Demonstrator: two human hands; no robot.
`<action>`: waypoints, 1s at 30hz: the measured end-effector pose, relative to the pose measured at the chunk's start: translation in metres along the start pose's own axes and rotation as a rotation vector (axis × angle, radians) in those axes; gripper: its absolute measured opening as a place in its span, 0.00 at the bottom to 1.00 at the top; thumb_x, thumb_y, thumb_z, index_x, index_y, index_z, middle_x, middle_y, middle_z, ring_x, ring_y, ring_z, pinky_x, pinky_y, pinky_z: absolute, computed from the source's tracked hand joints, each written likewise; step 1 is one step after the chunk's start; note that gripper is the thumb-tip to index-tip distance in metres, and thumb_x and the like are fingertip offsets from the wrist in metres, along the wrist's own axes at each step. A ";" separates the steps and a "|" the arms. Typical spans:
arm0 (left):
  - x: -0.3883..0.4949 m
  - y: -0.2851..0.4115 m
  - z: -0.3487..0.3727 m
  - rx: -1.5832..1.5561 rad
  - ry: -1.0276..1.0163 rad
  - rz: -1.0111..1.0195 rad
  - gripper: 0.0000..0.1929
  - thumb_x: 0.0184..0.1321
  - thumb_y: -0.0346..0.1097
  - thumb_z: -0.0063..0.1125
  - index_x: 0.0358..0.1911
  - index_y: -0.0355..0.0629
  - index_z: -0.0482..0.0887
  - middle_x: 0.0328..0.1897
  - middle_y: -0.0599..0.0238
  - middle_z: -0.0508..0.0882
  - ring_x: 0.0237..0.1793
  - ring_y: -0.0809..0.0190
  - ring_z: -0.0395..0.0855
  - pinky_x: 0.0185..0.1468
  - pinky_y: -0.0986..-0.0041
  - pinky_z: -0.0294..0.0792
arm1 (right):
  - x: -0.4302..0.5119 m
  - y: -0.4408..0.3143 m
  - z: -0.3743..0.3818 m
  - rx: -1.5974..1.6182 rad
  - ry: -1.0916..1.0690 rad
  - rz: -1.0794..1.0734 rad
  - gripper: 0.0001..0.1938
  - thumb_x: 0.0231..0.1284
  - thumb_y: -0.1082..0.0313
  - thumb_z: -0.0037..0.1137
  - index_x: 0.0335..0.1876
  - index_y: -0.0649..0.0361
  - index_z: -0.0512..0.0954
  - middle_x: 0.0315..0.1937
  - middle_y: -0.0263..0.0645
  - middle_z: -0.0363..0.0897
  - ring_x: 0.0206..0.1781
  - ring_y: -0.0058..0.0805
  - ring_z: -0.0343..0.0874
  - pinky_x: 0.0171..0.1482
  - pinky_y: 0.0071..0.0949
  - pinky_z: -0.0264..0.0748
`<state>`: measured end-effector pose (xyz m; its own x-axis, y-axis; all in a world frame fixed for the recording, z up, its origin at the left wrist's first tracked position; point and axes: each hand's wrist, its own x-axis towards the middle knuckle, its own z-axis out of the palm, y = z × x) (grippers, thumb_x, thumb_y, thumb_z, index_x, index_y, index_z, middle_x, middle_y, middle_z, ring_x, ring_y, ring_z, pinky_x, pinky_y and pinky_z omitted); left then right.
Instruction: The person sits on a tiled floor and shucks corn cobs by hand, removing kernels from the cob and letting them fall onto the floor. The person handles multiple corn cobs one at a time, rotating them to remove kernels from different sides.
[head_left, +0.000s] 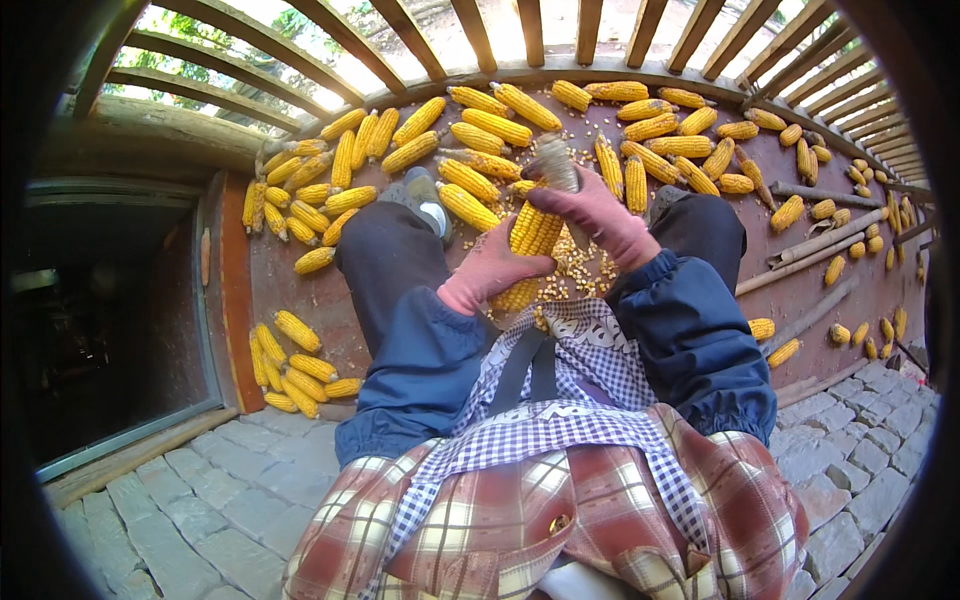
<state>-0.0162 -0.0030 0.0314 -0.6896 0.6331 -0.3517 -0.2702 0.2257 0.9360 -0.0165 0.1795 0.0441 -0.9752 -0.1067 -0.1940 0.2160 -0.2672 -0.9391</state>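
My left hand (499, 262), in a pink glove, grips a large yellow ear of corn (536, 229) over my lap, thumb across its near side. The ear stands tilted, its lower end close to my checked apron (517, 420). My right hand (596, 214), gloved in pink too, closes around a blurred greyish, roughly cylindrical object (556, 165) at the ear's upper end. Motion blur hides what exactly it is, and I cannot tell whether it touches the corn. Loose kernels (574, 277) lie on the reddish-brown floor sheet between my legs, just beyond the apron.
Many ears of corn (495, 127) spread across the sheet, with a smaller group (304, 382) at left. Wooden railing slats (532, 34) bound the far side. Poles (814, 247) lie to the right. A dark doorway (112, 315) opens at left, and stone paving (202, 495) runs beside me.
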 end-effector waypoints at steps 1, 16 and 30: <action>0.000 -0.003 0.003 0.226 0.077 0.079 0.28 0.50 0.33 0.68 0.56 0.36 0.71 0.47 0.62 0.81 0.47 0.63 0.80 0.51 0.74 0.73 | 0.000 0.007 0.006 -0.117 0.037 -0.051 0.22 0.50 0.61 0.68 0.49 0.62 0.75 0.39 0.32 0.77 0.41 0.19 0.75 0.48 0.19 0.73; -0.016 -0.010 -0.003 -1.247 -0.677 -0.159 0.31 0.55 0.51 0.59 0.55 0.36 0.68 0.35 0.48 0.80 0.29 0.49 0.84 0.34 0.61 0.79 | 0.002 -0.007 0.009 0.460 0.007 -0.062 0.22 0.58 0.56 0.63 0.53 0.59 0.73 0.45 0.34 0.76 0.47 0.23 0.76 0.51 0.23 0.74; 0.007 -0.027 -0.011 -0.168 -0.104 -0.150 0.33 0.52 0.30 0.66 0.63 0.35 0.65 0.56 0.62 0.77 0.54 0.65 0.75 0.60 0.74 0.67 | 0.002 -0.003 -0.011 -0.591 0.078 -0.238 0.27 0.48 0.53 0.66 0.52 0.62 0.76 0.49 0.45 0.74 0.50 0.36 0.76 0.54 0.30 0.73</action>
<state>-0.0211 -0.0134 0.0033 -0.5631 0.6765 -0.4746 -0.4780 0.2019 0.8549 -0.0196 0.1901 0.0432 -0.9986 -0.0337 0.0398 -0.0481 0.3002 -0.9527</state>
